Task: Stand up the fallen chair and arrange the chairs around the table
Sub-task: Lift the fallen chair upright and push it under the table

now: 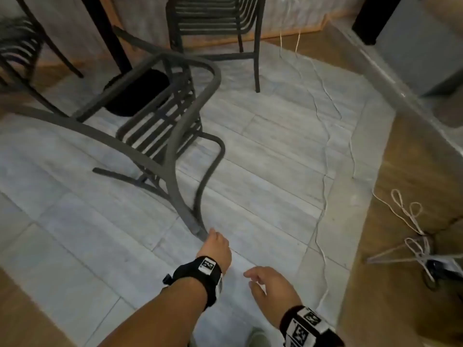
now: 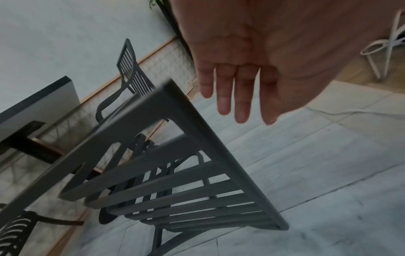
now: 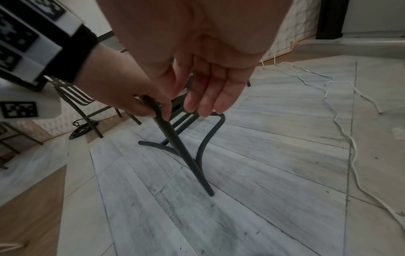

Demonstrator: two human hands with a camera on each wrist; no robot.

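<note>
Right hand point(image 3: 203, 72) hangs over pale plank floor point(image 3: 241, 199), fingers straight and loose, holding nothing. Left hand point(image 3: 122, 90) – wrist band point(image 3: 37, 39) on – grips the dark frame bar of fallen chair point(image 3: 186, 155). White cable point(image 3: 342, 121) trails along the floor at right.
</note>
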